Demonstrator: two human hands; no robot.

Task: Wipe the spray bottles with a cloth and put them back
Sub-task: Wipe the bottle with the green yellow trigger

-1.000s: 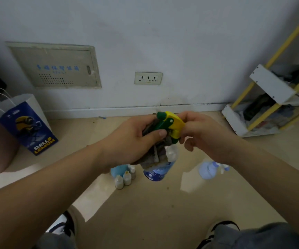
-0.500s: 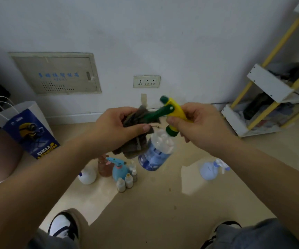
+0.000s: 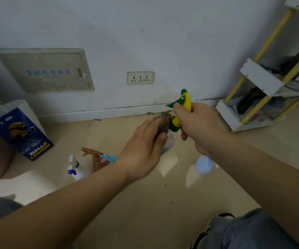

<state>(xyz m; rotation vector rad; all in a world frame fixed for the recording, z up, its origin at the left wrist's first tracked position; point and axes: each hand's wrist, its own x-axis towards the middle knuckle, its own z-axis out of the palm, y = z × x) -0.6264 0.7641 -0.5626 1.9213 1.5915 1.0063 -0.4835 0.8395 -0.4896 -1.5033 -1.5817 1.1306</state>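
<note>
**Yellow-and-green spray bottle (image 3: 186, 102) being wiped, others on the floor**

A pale wall (image 3: 163, 33) with a recessed access panel (image 3: 44, 71) and a socket (image 3: 140, 78) backs a beige floor (image 3: 145, 203). A white-and-yellow shelf rack (image 3: 260, 78) stands at the right and a blue-printed paper bag (image 3: 19, 130) at the left.

The two hands meet in the air above the floor. The right hand (image 3: 199, 126) is clamped round the trigger head and neck of the yellow-and-green spray bottle, and its clear body hangs below, mostly hidden. The left hand (image 3: 143, 150) is curled round a brownish cloth (image 3: 164, 123) and presses it against the bottle just under the green collar.

On the floor behind the left wrist stand a white spray bottle (image 3: 77, 169), a brown spray bottle (image 3: 96, 160) and a light-blue trigger head (image 3: 108, 157) whose body the arm covers. A pale blue spray bottle (image 3: 203, 165) stands well apart from them, below the right hand.

The task looks to be midway. This bottle is being wiped at the neck, and its lower body probably still needs a pass before it goes back down. Nothing shows whether the floor bottles have been wiped. The lone pale blue one may be finished, or it may only be set aside.
</note>
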